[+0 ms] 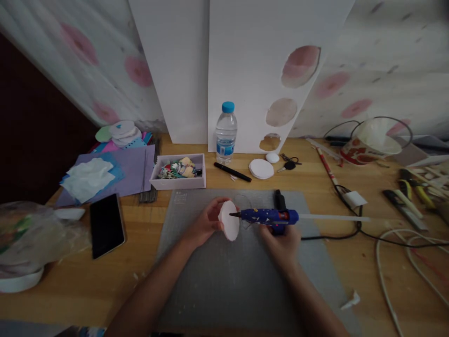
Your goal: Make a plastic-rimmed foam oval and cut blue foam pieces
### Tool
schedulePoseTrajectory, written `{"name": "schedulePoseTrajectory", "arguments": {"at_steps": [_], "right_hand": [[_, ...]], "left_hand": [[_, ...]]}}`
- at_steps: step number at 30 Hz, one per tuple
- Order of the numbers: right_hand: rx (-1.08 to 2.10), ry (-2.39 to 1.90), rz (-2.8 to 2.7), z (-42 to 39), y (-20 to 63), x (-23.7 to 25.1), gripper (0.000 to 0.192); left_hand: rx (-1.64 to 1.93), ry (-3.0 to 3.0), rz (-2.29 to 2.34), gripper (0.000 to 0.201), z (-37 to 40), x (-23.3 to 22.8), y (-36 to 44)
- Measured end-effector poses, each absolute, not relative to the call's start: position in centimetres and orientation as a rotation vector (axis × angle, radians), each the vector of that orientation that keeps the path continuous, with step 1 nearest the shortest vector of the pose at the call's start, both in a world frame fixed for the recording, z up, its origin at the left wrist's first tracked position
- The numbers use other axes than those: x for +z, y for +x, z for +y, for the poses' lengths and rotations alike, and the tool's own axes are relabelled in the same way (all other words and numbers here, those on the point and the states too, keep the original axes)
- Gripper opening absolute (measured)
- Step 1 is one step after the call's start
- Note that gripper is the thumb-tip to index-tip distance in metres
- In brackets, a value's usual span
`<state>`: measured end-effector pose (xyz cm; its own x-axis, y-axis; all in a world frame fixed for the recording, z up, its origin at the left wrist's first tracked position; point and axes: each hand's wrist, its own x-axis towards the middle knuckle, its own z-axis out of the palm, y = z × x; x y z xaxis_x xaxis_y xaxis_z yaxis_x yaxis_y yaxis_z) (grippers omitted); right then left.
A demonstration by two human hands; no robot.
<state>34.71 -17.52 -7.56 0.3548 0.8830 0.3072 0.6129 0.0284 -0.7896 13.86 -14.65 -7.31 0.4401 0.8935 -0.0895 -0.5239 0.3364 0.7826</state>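
Observation:
My left hand (212,220) pinches the edge of a white foam disc (230,227), tilted up on its side above the grey cutting mat (224,290). In my right hand (282,243) is a blue hot glue gun (261,216), fingers wrapped round its handle. Its dark nozzle points left and appears to touch or nearly touch the face of the disc. A long clear glue stick (333,217) sticks out of the gun's back end. Another white disc (261,169) lies flat on the table beyond the mat.
Behind the mat stand a small box of odds and ends (178,183), a black pen (232,172), a water bottle (226,135) and a white board with round holes (245,70). A phone (107,226) lies left; cables (380,267), pliers (421,192) and a paper tub (368,147) are right.

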Motion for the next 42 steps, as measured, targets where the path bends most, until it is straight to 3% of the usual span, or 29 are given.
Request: {"name": "schedulePoseTrajectory", "arguments": {"at_steps": [42], "right_hand": [[0.096, -1.641, -1.535, -17.8, 35.1, -8.9, 0.019]], "left_hand": [[1.005, 0.749, 0.545, 0.077, -14.6, -7.9, 14.0]]}}
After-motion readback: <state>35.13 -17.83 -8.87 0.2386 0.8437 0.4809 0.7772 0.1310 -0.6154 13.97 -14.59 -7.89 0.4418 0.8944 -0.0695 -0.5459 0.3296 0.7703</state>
